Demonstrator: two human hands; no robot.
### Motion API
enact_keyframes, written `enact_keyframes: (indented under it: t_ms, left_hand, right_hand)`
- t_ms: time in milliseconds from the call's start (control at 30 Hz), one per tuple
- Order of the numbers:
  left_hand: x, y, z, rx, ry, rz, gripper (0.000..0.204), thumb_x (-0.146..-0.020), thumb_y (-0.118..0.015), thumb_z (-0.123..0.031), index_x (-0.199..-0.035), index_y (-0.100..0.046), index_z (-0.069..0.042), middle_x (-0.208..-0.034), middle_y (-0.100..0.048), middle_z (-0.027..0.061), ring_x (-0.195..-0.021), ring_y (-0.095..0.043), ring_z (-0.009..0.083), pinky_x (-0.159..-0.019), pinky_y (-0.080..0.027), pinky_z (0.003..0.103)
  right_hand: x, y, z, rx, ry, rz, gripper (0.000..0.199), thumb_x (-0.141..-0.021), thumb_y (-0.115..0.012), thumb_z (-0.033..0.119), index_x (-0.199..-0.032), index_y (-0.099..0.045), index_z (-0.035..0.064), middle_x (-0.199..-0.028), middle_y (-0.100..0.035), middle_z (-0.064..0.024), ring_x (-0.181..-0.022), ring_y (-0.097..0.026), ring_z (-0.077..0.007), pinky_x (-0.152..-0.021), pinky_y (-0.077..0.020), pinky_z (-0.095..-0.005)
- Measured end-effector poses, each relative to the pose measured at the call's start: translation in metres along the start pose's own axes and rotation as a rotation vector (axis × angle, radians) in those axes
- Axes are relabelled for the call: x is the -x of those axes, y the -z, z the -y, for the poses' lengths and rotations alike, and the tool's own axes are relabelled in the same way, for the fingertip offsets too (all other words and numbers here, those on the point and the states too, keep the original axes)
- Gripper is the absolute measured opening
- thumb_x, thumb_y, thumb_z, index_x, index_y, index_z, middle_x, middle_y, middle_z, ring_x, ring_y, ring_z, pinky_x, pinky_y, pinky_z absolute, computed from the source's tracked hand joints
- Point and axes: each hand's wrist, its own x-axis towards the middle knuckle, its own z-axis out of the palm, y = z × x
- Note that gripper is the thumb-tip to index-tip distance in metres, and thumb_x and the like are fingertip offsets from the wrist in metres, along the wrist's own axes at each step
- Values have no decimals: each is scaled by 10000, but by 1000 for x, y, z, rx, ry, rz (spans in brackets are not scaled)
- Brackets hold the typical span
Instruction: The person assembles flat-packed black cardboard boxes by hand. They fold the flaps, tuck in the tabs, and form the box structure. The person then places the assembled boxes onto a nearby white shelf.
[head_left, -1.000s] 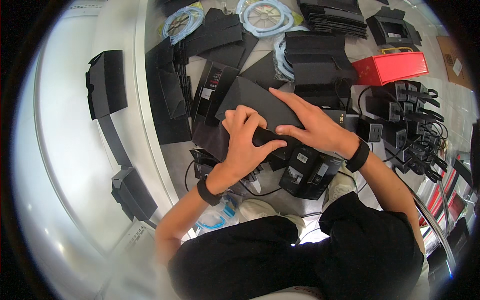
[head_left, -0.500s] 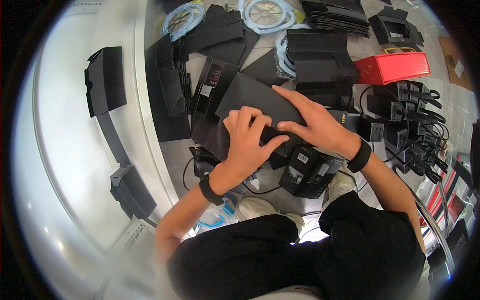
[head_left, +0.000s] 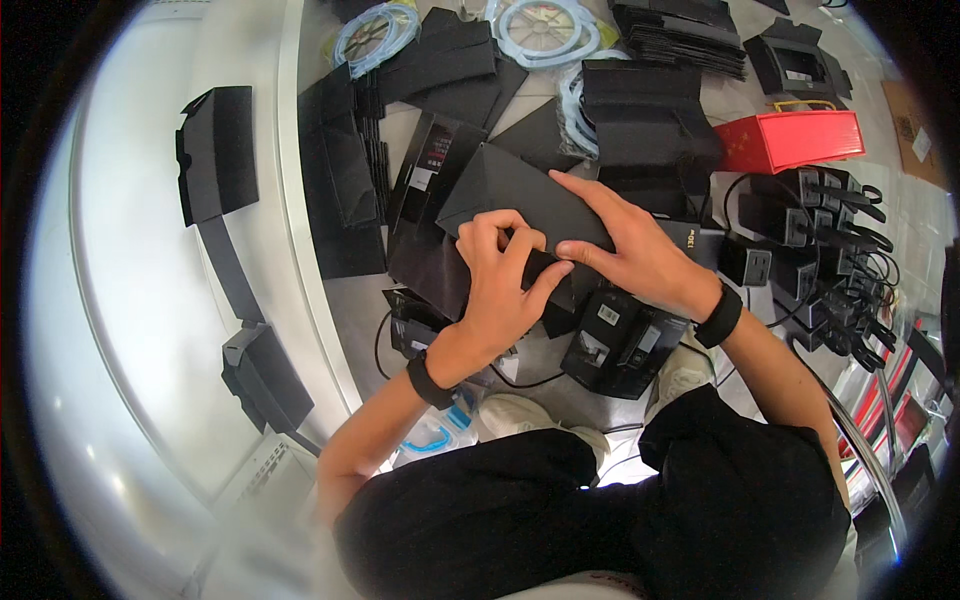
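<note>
Left fingers (head_left: 497, 235) are curled down onto the near edge of a flat black box (head_left: 505, 190), tips pressing into it, thumb (head_left: 548, 283) spread out to the right. The right fingers (head_left: 585, 195) lie long and flat across the box's top, with the thumb tucked against the near edge, close to the left fingertips. Both hands grip the box, then; neither is loose. The left hand (head_left: 497, 290) and right hand (head_left: 630, 250) each wear a dark wristband.

The box sits tilted, a corner pointing away, held just above the floor (head_left: 545, 365) in front of the person's knees (whether its far corner rests on the black pieces beneath, I cannot tell). The work looks like closing or seating a flap along the near edge. To do that well, I judge the flat right hand should keep the top panel from bowing while the left fingertips press evenly along the edge, not at one spot, so the card does not crease.

Around it: black chargers (head_left: 620, 340) just below the hands, a red box (head_left: 790, 140) to the right, stacks of flat black cartons (head_left: 650, 110) and pale blue rings (head_left: 545, 25) beyond.
</note>
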Motion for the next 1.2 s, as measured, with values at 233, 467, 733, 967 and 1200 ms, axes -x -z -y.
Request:
enact_keyframes:
  t_ms: [233,467,733,967,1200]
  left_hand:
    - [8,4,9,211,12,-233,456,-846,-896,-131,-1227,-660,-41,-1340,-516,138,-1155,-562,273,-977,-479,408]
    - [3,38,14,-76,-127,68,759,-767,-909,-271,-1432,-623,-44,-1418,-587,131,-1359,-537,378,-1170,-403,502]
    - [2,37,31,-115,-356,144,700,-687,-896,-113,-1352,-678,-66,-1376,-615,113,-1346,-586,337,-1200,-475,557]
    - [-13,47,15,-115,-324,139,542,-680,-880,-64,-1191,-703,-35,-1250,-662,117,-1217,-663,343,-1127,-546,516]
    - [-16,48,11,-124,-305,142,539,-653,-885,-51,-1157,-695,-21,-1218,-671,118,-1182,-681,336,-1099,-562,482]
  right_hand:
    - [-13,3,-5,-64,-37,-1,779,-964,-797,370,-1559,-449,7,-1454,-596,-281,-1334,-614,-429,-1109,-496,-467]
    - [-28,16,-7,-119,-190,237,879,-937,-823,430,-1529,-421,-80,-1470,-566,-310,-1377,-580,-362,-1149,-463,-431]
    - [-31,9,-10,-104,-193,255,858,-967,-805,410,-1577,-369,-8,-1469,-569,-262,-1346,-584,-327,-1143,-454,-423]
    - [-31,10,-12,-58,-204,244,906,-947,-817,435,-1587,-362,-17,-1474,-572,-270,-1355,-589,-339,-1139,-462,-414]
    - [-29,16,2,48,-155,253,991,-837,-894,394,-1581,-401,-36,-1479,-576,-275,-1357,-597,-395,-1145,-466,-430]
